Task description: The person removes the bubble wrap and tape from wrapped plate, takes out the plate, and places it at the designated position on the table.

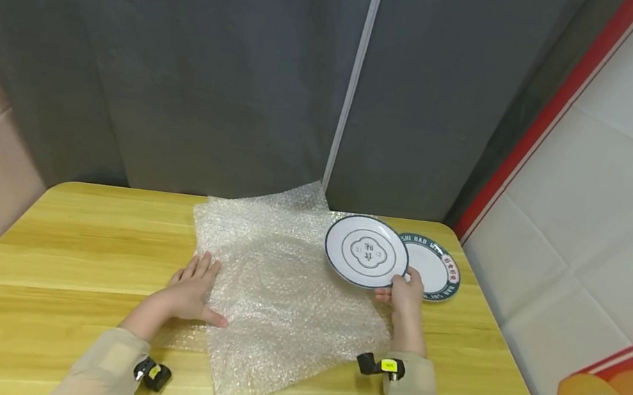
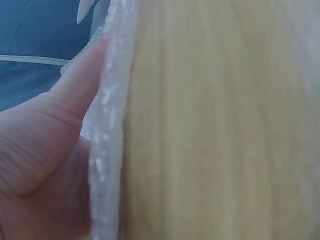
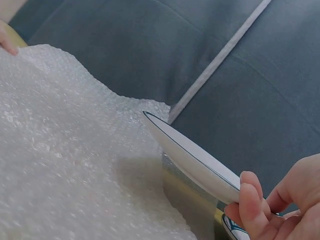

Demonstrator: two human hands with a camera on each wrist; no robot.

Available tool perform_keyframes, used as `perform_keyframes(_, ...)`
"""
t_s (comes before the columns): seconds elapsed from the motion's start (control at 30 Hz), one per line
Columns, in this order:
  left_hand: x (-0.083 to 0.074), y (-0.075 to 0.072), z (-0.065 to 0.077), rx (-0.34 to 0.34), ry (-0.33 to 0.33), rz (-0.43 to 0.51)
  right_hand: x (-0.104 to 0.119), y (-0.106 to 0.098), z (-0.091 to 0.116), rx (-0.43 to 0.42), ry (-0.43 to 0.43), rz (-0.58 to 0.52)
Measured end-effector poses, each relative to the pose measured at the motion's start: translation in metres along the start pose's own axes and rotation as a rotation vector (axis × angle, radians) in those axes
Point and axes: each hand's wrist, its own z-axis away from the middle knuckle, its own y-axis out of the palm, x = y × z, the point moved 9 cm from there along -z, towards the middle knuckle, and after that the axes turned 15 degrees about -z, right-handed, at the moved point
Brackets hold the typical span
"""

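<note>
My right hand [image 1: 406, 294] grips the near-right rim of a round white plate [image 1: 367, 251] with a dark rim line and a printed emblem. In the right wrist view this plate [image 3: 197, 160] is tilted and raised above the bubble wrap, with my fingers [image 3: 252, 202] under its edge. On the left edge of the bubble wrap [image 1: 292, 334] rests my left hand [image 1: 190, 292], its fingers spread. A faint round outline shows through the middle of the wrap; what makes it is hard to tell. In the left wrist view, the thumb [image 2: 75, 80] lies against the wrap's edge.
Behind the held plate, a second plate [image 1: 437, 268] with a dark green lettered rim lies on the wooden table [image 1: 90, 256], partly covered. A grey curtain [image 1: 218, 67] hangs along the table's back edge. A white wall [image 1: 613, 172] stands at the right.
</note>
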Motion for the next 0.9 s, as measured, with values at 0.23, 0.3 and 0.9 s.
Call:
perform_keyframes(0.23, 0.0, 0.0, 0.0, 0.001, -0.004, -0.012, 0.002, -0.015, -0.004, -0.039, -0.01, -0.017)
perform_keyframes(0.3, 0.0, -0.001, 0.0, -0.002, -0.004, -0.009, 0.003, -0.019, -0.005, -0.054, -0.015, -0.019)
perform_keyframes(0.9, 0.001, 0.0, 0.0, -0.023, 0.002, 0.001, 0.004, -0.046, -0.009, -0.155, -0.021, -0.01)
